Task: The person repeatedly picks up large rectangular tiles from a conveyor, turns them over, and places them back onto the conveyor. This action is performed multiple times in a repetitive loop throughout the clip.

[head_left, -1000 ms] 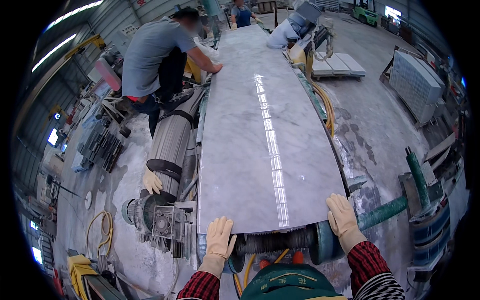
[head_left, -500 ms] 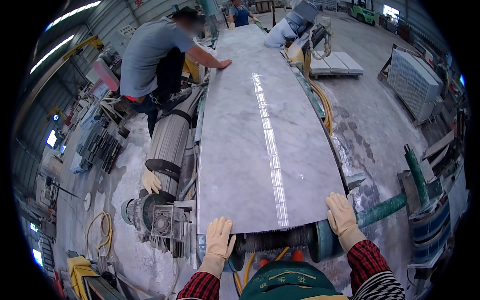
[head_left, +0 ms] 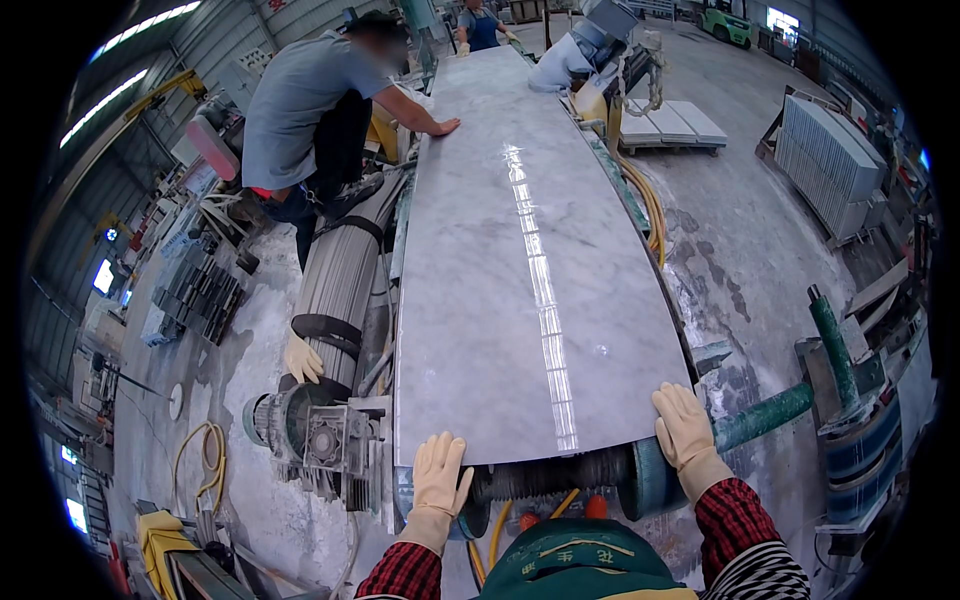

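Note:
A long polished slab of pale grey veined stone [head_left: 480, 300] stretches away from me on a conveyor frame. My left hand [head_left: 438, 478], in a cream rubber glove, lies with its fingers extended against the slab's near left corner. At the near right corner rests my right hand [head_left: 685, 430], gloved alike, fingers stretched forward along the edge. Neither hand wraps round anything. Below the slab's near edge show a dark ribbed roller [head_left: 560, 482] and a green roller end [head_left: 650, 485].
A person in a grey shirt [head_left: 300, 110] crouches at the left, one hand on the slab. Another person [head_left: 480, 28] stands at its far end. A motor [head_left: 310, 430] sits left of me, a green pipe [head_left: 765, 418] right. Stacked slabs [head_left: 825, 160] stand farther right.
Almost nothing differs. The grey-shirted person's hand on the slab has shifted very slightly; both my hands keep their places at the near corners.

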